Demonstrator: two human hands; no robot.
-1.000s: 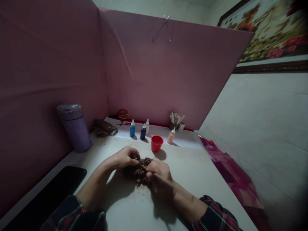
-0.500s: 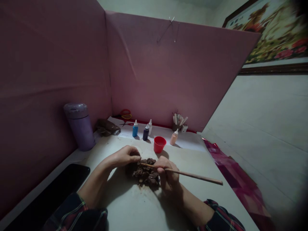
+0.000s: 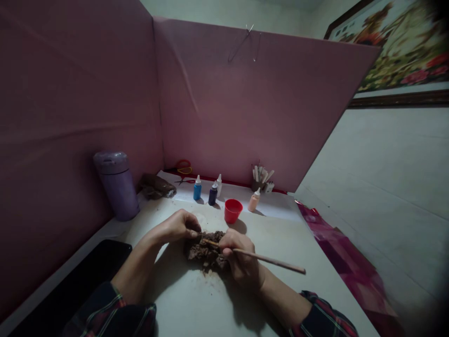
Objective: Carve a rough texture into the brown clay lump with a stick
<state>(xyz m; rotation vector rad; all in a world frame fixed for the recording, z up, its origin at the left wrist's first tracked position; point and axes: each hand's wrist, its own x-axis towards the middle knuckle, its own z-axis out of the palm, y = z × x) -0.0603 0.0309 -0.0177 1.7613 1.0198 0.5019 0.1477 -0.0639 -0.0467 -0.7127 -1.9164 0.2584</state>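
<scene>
While right hand [image 3: 241, 256] holds stick [image 3: 271, 261], cup [image 3: 233, 213] stands apart.

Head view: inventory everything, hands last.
Lumpy mass: 1, brown, table centre
Stick: 1, brown, over mass
Cup: 1, red, beyond mass
Squeeze bottles: 4, blue, dark purple, white, peach, near cup
Tool holder: 1, brownish, back
Scissors: apparently 2, red-handled, back left
Tumbler: 1, purple, left
Bundle: 1, brown, beside tumbler
Slab: 1, black, front left
Panels: 2, pink, left, back
Wire: 1, silvery, panel top
Picture: 1, multicoloured, upper right
Film: 1, magenta, right
Table: 1, off-white, beneath
Left hand: 1, bare, touching mass
Right hand: 1, bare, gripping stick
</scene>
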